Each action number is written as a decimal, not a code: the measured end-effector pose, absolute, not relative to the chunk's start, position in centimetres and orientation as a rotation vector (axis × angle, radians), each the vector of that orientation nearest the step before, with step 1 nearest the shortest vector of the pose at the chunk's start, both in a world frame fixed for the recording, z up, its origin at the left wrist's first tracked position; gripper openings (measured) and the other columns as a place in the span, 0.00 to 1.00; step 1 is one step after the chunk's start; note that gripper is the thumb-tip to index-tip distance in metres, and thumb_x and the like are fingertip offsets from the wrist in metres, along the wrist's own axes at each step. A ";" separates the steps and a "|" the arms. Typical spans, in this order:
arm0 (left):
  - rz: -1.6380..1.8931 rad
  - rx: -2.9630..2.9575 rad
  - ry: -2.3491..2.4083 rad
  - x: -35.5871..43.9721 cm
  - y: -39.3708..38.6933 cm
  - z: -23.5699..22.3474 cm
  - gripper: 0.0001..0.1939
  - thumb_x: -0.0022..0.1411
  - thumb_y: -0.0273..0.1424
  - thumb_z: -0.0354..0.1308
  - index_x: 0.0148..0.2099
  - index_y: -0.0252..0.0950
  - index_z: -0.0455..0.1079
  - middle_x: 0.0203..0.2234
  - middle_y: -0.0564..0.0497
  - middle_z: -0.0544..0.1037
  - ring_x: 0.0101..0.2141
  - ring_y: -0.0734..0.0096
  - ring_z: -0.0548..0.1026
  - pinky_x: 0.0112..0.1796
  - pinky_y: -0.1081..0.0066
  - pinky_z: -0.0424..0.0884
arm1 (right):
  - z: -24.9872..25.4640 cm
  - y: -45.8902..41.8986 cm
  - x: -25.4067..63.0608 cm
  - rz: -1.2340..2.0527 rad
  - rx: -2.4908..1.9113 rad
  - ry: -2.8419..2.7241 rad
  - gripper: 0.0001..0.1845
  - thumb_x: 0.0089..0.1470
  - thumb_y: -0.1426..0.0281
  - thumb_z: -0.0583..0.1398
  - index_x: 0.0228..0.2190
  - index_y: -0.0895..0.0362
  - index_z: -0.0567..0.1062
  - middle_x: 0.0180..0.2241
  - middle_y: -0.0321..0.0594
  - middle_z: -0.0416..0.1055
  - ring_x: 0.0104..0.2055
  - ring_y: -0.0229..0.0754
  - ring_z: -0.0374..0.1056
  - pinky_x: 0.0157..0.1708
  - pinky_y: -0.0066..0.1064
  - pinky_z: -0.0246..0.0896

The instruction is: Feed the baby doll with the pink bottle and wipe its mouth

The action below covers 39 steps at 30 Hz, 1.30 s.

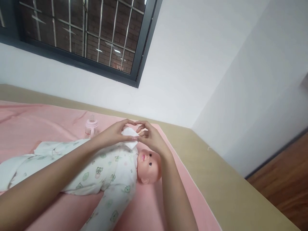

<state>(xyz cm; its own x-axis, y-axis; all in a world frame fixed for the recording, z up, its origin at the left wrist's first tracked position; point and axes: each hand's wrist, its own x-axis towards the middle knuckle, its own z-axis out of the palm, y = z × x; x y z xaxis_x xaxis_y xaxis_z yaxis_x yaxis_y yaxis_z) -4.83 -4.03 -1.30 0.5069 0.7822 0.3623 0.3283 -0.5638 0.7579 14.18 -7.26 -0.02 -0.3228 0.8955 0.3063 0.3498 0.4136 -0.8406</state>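
A baby doll lies on its back on a pink cloth, in a white suit with green bear prints. Its head is toward the right. Over the doll's far shoulder, both my hands meet with their fingertips close together. My left hand pinches a small white tissue by its edge, thumb along the near side. From the other side, my right hand curls in, thumb and fingers closed at the same tissue. Whether it is paper or cloth I cannot tell. The doll's far arm is mostly hidden behind my hands.
Just beyond the doll's body stands a pink-topped baby bottle with handles. The cloth lies on a light wooden surface that runs along the white wall. A barred window is set in that wall.
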 end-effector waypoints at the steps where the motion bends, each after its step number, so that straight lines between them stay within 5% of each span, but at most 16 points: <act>1: 0.949 2.108 0.914 -4.9 -4.1 -1.2 0.34 0.51 0.45 0.63 0.56 0.34 0.63 0.34 0.49 0.74 0.36 0.60 0.72 0.34 0.69 0.66 | 0.0 -7.4 14.1 0.853 -1.073 -1.870 0.21 0.48 0.68 0.62 0.46 0.49 0.68 0.38 0.33 0.65 0.29 0.29 0.67 0.37 0.29 0.65; 4: 0.942 2.066 0.857 -5.0 -3.9 -1.1 0.29 0.51 0.42 0.62 0.52 0.34 0.65 0.26 0.53 0.73 0.30 0.65 0.72 0.31 0.71 0.65 | 0.0 -7.3 14.3 0.849 -1.059 -1.840 0.21 0.54 0.60 0.58 0.49 0.50 0.66 0.40 0.35 0.66 0.31 0.32 0.69 0.40 0.32 0.67; 9: 0.851 2.155 0.746 -4.4 -3.7 -1.8 0.18 0.50 0.39 0.63 0.41 0.35 0.72 0.36 0.49 0.77 0.37 0.61 0.74 0.39 0.68 0.67 | -0.7 -5.5 16.7 0.862 -1.026 -1.664 0.23 0.53 0.55 0.58 0.48 0.52 0.66 0.44 0.40 0.67 0.37 0.36 0.72 0.44 0.34 0.67; 13: 0.685 2.208 0.716 -3.5 -4.2 -2.5 0.12 0.54 0.37 0.60 0.38 0.36 0.74 0.34 0.51 0.79 0.35 0.63 0.75 0.39 0.69 0.68 | -3.3 -3.0 19.9 0.930 -1.097 -1.422 0.24 0.52 0.52 0.58 0.45 0.55 0.68 0.40 0.41 0.71 0.35 0.37 0.72 0.42 0.33 0.67; 24: 0.602 2.280 0.729 -2.0 -5.9 -3.1 0.09 0.54 0.37 0.59 0.34 0.38 0.75 0.34 0.52 0.80 0.37 0.60 0.75 0.39 0.69 0.67 | -13.7 0.9 22.8 1.192 -1.239 -1.000 0.16 0.49 0.60 0.62 0.37 0.57 0.72 0.32 0.42 0.74 0.33 0.39 0.73 0.38 0.33 0.70; 39: 0.609 2.412 0.886 -1.6 -6.4 -3.2 0.06 0.52 0.30 0.56 0.32 0.38 0.74 0.32 0.54 0.80 0.35 0.62 0.75 0.35 0.70 0.64 | -15.0 0.9 23.0 1.134 -1.227 -0.962 0.15 0.45 0.62 0.65 0.31 0.59 0.72 0.25 0.38 0.72 0.31 0.37 0.71 0.41 0.32 0.69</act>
